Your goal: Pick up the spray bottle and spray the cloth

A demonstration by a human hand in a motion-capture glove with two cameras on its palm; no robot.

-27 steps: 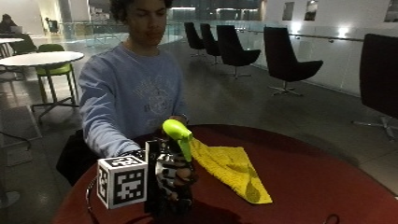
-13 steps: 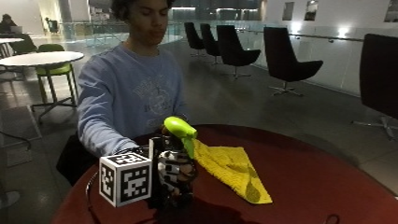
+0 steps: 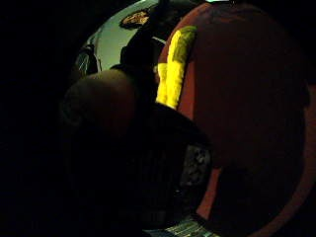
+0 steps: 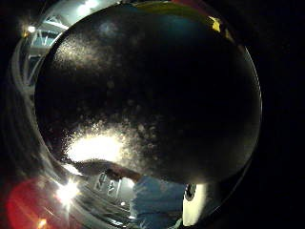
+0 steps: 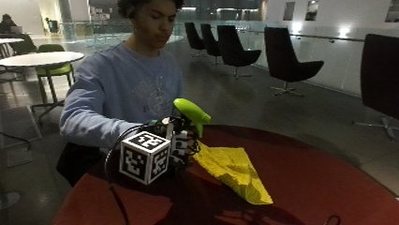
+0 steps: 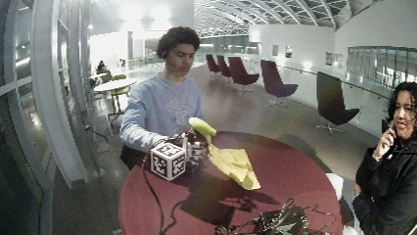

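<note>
Outside view: one gloved right hand [image 5: 178,145] grips one spray bottle with a lime-green plastic head [image 5: 190,112], held above the round dark-red table [image 5: 324,187] just beside one crumpled yellow cloth [image 5: 233,171]. Wide outside view alone shows the table's cable-strewn near edge. Little-finger palm view shows the cloth [image 3: 173,69]; the thumb-side view is filled by the bottle's dark body [image 4: 152,90].

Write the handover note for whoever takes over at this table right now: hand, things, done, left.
Hand: the gloved right hand grips the spray bottle, held upright near the table's edge in front of the person.
Things: the bottle's green head points over the yellow cloth, which lies crumpled on the round red table right beside the hand.
Done: the bottle is in hand and aimed toward the cloth.
Left: spray the cloth; no mist or wet patch can be made out, so whether any spray has landed is unclear.
</note>
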